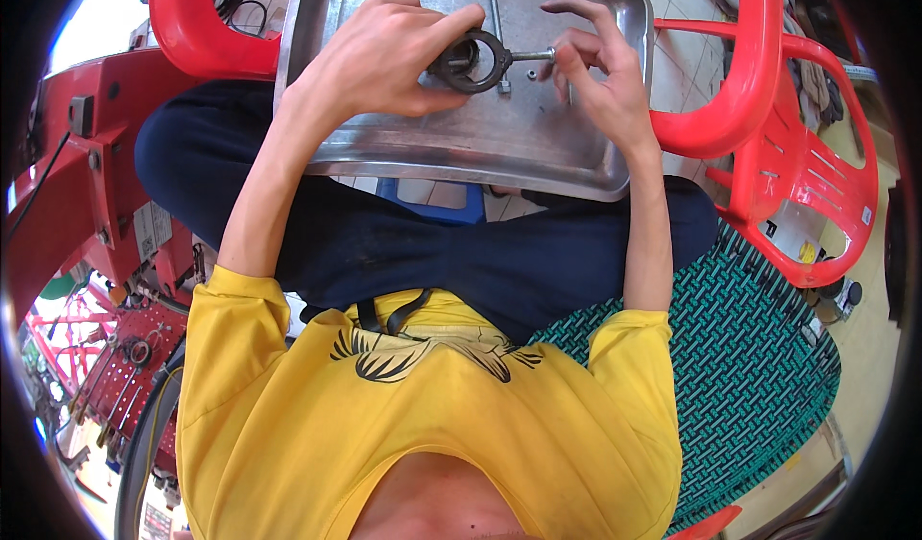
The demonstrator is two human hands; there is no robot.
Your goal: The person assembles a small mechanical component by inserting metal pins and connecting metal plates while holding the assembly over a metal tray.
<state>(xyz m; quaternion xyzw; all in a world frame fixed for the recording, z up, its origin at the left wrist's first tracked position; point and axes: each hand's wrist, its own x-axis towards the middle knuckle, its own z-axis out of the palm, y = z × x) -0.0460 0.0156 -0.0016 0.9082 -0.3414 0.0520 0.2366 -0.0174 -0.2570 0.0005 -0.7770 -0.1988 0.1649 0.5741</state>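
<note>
My left hand point(389, 60) is closed on a dark round metal ring clamp point(495, 52), thumb over its top and fingers beneath. The clamp's opening faces me. A silver bolt point(528, 56) sticks out of its right side. At the bolt's outer end, the thumb and a curled finger of my right hand point(600, 74) close on it, while the index finger stretches out above. Below both hands lies a shallow metal tray point(384, 161). A long thin rod point(494, 7) rests in it, passing behind the clamp, and a small nut point(531, 74) sits near the bolt.
Red plastic chair arms flank the tray, with another red chair point(802, 175) at the right. A blue stool point(432, 204) shows under the tray's near edge. Red machinery point(96, 185) stands on the left. A green woven seat point(749, 367) is at my right side.
</note>
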